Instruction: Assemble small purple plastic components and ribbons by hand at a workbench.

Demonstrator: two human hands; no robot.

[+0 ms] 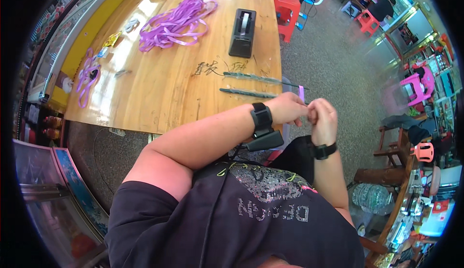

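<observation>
My left hand is at the table's right edge, its fingers closed round the end of a thin dark green stick partly wrapped in clear film. My right hand meets it fingertip to fingertip, closed in a pinch; what lies between these fingers is hidden. Just above the fingertips a short strip of purple ribbon stands up. A second dark green stick, also in clear film, lies just beyond the first and sticks out past the edge.
On the wooden table stand a black tape dispenser, a heap of purple ribbon and a smaller ribbon bundle. Red stools are beyond its right edge. A large clear water bottle lies at right; a person sits far off.
</observation>
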